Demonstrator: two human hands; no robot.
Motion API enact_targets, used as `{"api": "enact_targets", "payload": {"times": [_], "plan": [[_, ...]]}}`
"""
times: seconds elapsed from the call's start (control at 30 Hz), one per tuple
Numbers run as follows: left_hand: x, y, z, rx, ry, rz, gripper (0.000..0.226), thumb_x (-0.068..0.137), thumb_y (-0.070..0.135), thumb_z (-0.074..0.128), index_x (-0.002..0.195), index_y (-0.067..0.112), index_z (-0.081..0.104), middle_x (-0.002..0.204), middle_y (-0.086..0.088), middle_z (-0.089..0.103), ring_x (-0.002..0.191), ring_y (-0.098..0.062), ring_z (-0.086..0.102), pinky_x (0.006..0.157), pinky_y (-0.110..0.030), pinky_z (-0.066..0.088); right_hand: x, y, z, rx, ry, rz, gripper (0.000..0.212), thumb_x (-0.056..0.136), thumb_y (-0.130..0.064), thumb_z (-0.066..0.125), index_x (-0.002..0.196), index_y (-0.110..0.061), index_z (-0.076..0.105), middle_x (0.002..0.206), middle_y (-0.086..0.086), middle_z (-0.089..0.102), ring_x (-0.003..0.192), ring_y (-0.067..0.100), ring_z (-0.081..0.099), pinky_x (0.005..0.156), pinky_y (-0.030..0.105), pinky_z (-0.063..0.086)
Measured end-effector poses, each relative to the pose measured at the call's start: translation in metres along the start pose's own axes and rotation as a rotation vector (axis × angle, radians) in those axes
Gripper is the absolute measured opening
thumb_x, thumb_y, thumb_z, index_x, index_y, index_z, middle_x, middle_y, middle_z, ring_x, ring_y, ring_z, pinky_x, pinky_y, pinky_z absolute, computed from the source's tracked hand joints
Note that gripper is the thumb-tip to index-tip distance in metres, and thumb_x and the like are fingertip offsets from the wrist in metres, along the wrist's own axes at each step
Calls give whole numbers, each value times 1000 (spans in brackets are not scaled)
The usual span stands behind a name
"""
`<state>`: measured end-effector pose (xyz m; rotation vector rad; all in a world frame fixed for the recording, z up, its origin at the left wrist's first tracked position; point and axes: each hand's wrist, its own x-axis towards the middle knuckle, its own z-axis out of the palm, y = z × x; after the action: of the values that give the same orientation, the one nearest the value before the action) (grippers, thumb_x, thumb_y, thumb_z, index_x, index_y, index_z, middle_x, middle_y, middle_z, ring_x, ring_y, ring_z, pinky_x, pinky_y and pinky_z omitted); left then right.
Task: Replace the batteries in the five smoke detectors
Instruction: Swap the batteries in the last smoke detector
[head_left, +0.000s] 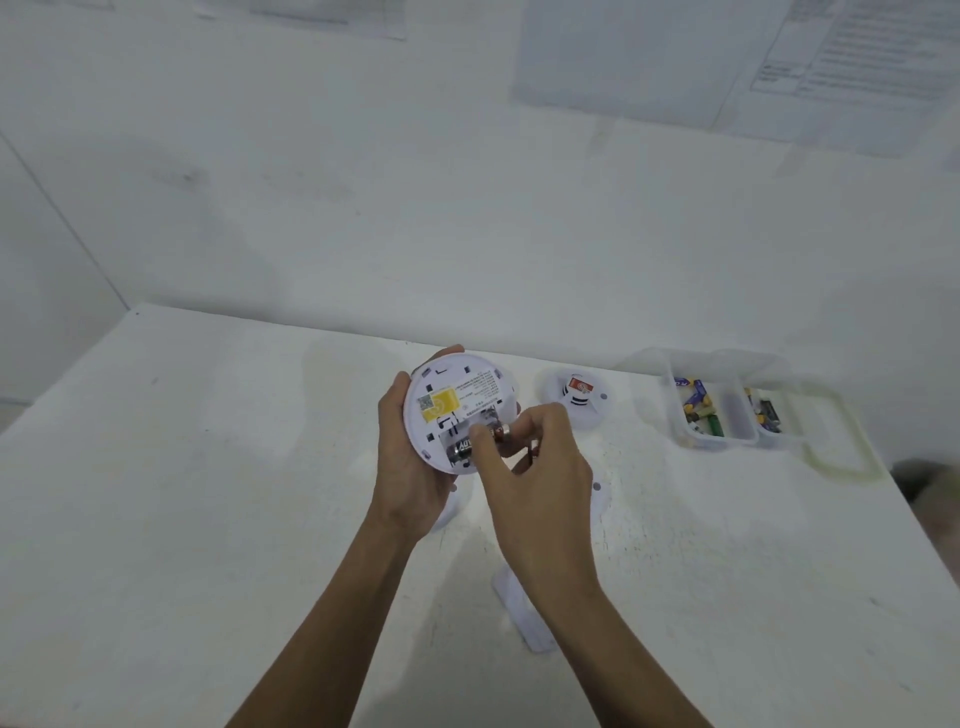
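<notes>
At frame centre the smoke detector (451, 396) is gripped by the left hand (410, 467); a battery (501, 433), pinched by the right hand (543, 460), is held at the bay's (450, 432) right end, axis approx. left-right.

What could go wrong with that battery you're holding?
The right grip only pinches the battery, so it could slip and roll across the table. The smoke detector is held tilted in the air by the left grip alone; pushing hard might knock it loose.
</notes>
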<state>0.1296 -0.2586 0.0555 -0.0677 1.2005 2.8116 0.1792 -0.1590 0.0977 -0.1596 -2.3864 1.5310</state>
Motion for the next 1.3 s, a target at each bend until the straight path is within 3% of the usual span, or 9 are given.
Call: {"api": "enact_targets", "payload": {"times": [0.27,0.43,0.6,0.73,0.9,1.0,1.17,1.3], "plan": [[4,-9,1,7,-47,-25,54,97,48,26,134,18,52,143,-15,49,131,-36,47,110,-53,36,5,1,-10,145,33,23,19,84,-16,69,91,-17,52,81,-10,61,63,4,52,62,11,44],[7,-12,6,-41,-66,-65,52,92,48,28,118,21,64,120,-6,68,106,-24,67,84,-38,57,15,4,-28,239,26,2,18,84,-8,67,91,-18,54,79,-13,62,67,2,54,59,13,43],[3,-16,15,-13,-86,-78,55,90,49,31,127,18,56,122,-7,66,111,-25,64,90,-37,55,19,11,-39,236,21,10,17,84,-8,68,89,-17,54,79,-8,61,65,5,52,57,12,42],[1,-19,18,1,-97,-89,53,88,49,33,122,19,62,120,-8,68,109,-26,65,90,-38,55,21,14,-47,237,0,11,18,84,-9,68,86,-19,53,77,-8,62,59,7,47,54,12,40],[4,-24,23,13,-73,-124,59,91,49,31,136,15,50,130,-11,61,118,-28,59,101,-45,44,28,20,-61,186,-27,-3,16,85,-12,67,90,-18,53,77,-12,63,58,16,48,53,17,41],[8,-28,28,-35,-91,-145,62,91,49,34,139,13,47,138,-16,53,125,-32,53,101,-47,43,38,28,-73,157,-49,22,15,84,-10,65,91,-18,54,73,-11,63,56,9,47,51,14,40],[20,-44,46,-75,-84,-148,69,79,53,62,136,15,51,149,-22,38,137,-45,35,112,-62,25,65,48,-110,107,-34,98,14,84,-12,64,90,-19,53,71,-9,65,52,5,48,49,21,42],[31,-71,61,-132,-92,-198,52,96,48,34,130,15,56,135,-17,55,131,-41,44,111,-61,27,97,71,-154,27,-4,140,14,84,-12,64,93,-17,55,79,-4,64,58,4,52,52,29,45]]}}
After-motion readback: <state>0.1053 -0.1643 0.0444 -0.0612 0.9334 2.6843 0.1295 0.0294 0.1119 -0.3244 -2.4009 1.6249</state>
